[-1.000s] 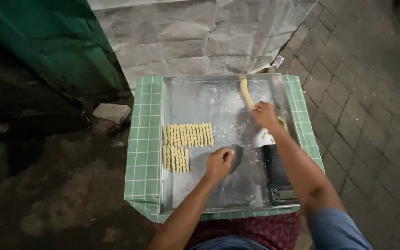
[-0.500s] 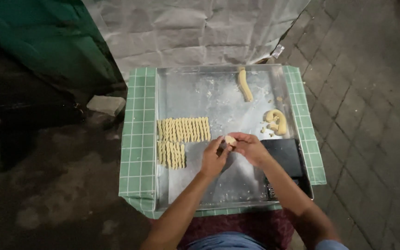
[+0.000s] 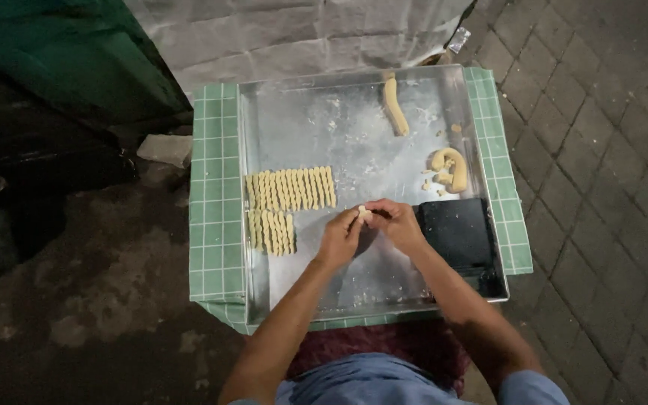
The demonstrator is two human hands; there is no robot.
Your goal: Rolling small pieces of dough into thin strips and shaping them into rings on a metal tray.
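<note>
Left hand (image 3: 340, 238) and right hand (image 3: 399, 223) pinch a small dough piece (image 3: 364, 214) between fingertips at frame centre, above the metal tray (image 3: 354, 135). Excess pressure could tear it, or it could drop onto the twisted strips (image 3: 290, 189).

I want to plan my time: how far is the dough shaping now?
Done: two rows of twisted pieces lie on the tray. In hand: left hand and right hand pinch a small dough bit. Left: a dough log and a curled lump.
</note>
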